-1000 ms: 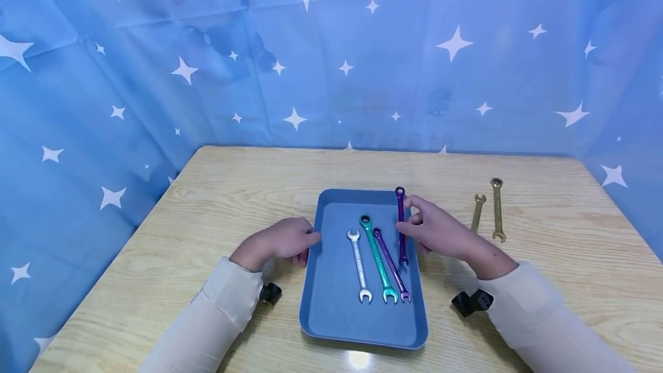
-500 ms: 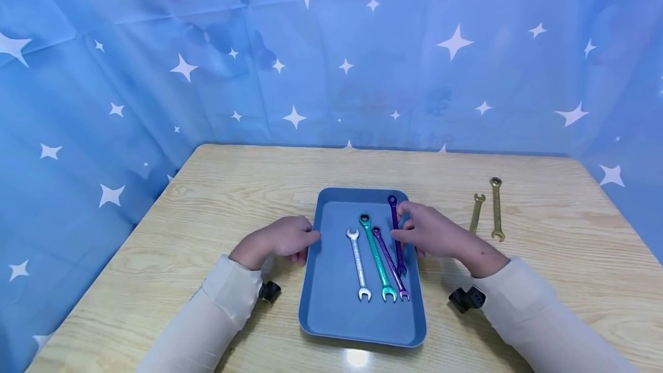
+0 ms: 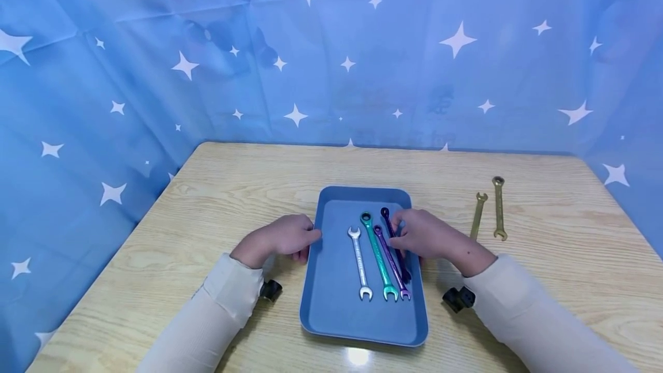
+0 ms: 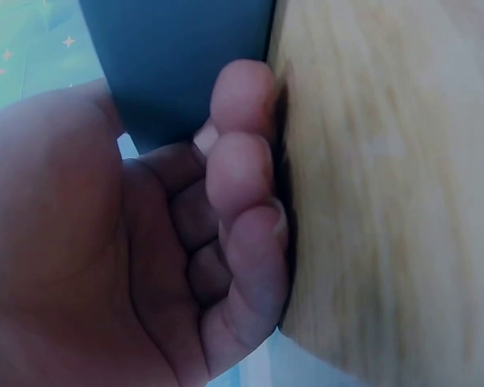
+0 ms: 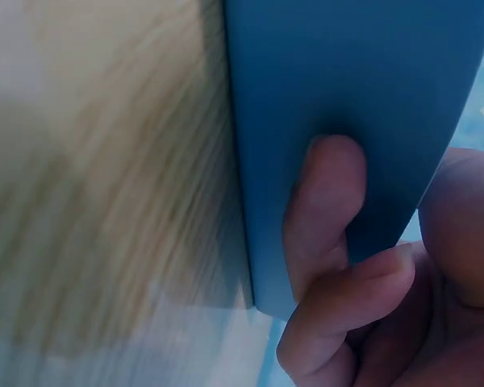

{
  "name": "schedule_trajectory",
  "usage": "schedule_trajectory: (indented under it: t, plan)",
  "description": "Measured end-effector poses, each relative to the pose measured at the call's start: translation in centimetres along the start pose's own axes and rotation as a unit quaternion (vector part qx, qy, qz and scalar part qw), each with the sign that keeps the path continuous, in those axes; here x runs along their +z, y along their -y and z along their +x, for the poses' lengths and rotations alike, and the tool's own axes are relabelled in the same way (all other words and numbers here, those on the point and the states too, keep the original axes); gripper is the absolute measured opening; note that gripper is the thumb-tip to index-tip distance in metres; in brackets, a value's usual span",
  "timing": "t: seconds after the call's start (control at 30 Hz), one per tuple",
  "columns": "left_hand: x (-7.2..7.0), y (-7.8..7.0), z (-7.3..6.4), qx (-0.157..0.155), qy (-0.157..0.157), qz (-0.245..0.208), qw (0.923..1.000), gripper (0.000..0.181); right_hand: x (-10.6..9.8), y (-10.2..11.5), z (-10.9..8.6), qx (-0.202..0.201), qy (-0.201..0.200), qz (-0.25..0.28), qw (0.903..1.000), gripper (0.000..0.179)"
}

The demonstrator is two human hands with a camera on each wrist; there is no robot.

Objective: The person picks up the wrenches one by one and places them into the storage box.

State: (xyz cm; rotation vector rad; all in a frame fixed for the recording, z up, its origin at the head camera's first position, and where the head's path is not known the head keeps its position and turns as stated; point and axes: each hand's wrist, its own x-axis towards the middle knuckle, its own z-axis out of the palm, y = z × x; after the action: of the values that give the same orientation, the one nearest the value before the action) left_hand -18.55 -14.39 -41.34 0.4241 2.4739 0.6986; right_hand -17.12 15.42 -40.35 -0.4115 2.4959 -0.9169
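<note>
A blue tray sits on the table. My left hand grips its left rim, thumb on top; in the left wrist view the fingers curl at the outer wall. Over the right rim, my right hand pinches a dark purple wrench between thumb and index finger. That wrench lies low inside the tray, close along a lighter purple wrench. Left of these lie a green wrench and a silver wrench. In the right wrist view another finger touches the tray's outer wall.
Two gold wrenches, a shorter one partly behind the right hand and a longer one, lie on the wooden table to the right. A blue star-patterned cloth hangs behind the table.
My right hand has moved left and toward me, bringing the dark purple wrench from the tray's right rim down beside the lighter purple one. My left hand has stayed at the left rim.
</note>
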Motion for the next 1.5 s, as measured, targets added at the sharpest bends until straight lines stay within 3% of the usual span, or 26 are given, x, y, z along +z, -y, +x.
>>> schedule_trajectory:
  t: [0.7,1.27,1.4,1.5]
  plan:
    - [-0.1,-0.1,0.1,0.000,0.002,0.003,1.0000,0.047,0.3,0.3,0.0,0.003,-0.015,-0.048,0.9987,0.016]
    - [-0.1,-0.3,0.0,-0.006,-0.001,-0.003,1.0000,0.048,0.8,0.9,-0.7,-0.015,-0.037,-0.131,0.9906,0.037]
    - [0.0,-0.3,0.0,-0.006,0.000,0.001,1.0000,0.048,0.8,1.0,-1.0,-0.015,-0.038,-0.115,0.9925,0.030]
    - [0.0,-0.3,0.0,-0.006,0.001,0.005,1.0000,0.049,0.5,1.0,-1.5,-0.038,-0.051,-0.084,0.9944,0.019]
